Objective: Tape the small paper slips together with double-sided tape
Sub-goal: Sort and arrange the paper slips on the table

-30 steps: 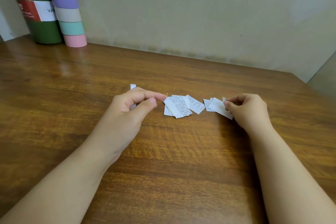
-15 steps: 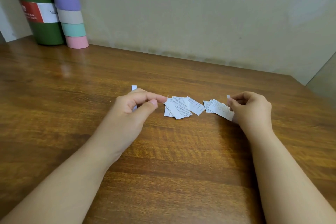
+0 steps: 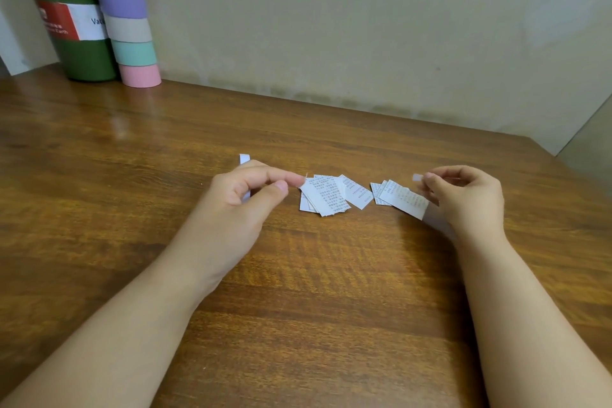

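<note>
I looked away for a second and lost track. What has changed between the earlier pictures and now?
The right hand has lifted up and to the right, away from the right paper slips, pinching a small white piece at its fingertips. The left hand keeps its pinch beside the middle slips, which lie as before, as do the bottle and tape rolls.

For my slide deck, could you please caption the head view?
Right hand pinches a tape piece beside printed slips on a wooden table; left hand hovers.
</note>
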{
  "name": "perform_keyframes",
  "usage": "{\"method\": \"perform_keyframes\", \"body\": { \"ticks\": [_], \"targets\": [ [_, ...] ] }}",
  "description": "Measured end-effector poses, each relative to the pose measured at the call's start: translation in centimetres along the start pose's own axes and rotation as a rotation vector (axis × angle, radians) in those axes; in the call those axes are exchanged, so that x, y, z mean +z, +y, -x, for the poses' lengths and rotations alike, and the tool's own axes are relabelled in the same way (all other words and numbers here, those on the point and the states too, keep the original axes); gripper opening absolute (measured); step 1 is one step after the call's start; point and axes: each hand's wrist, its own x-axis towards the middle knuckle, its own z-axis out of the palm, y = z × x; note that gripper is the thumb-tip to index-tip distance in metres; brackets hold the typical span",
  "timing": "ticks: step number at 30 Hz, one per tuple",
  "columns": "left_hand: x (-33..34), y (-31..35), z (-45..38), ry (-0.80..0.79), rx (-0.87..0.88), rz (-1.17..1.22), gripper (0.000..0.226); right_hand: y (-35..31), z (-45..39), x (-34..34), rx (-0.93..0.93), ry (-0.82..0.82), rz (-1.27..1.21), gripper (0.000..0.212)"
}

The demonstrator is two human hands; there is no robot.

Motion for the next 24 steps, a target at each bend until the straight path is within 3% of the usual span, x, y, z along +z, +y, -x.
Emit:
{"method": "perform_keyframes", "body": {
  "ticks": [8,13,17,20,24],
  "targets": [
    [0.1,0.2,0.0,0.006,-0.005,0.007,0.031,-0.4,0.5,-0.1,-0.081,0.024,0.148,0.01],
    [0.1,0.3,0.1,0.007,-0.017,0.014,0.029,-2.0,3.1,1.5,-0.389,-0.314,0.292,0.017],
    [0.1,0.4,0.1,0.013,-0.001,-0.027,0.027,-2.4,4.9,3.6,-0.605,-0.619,0.518,0.042],
    [0.1,0.3,0.1,0.02,0.0,-0.032,0.026,-2.4,5.1,4.5,-0.599,-0.688,0.614,0.054],
    [0.2,0.4,0.0,0.022,-0.004,-0.04,0.026,-2.6,5.2,4.6,-0.56,-0.641,0.624,0.038]
  ]
}}
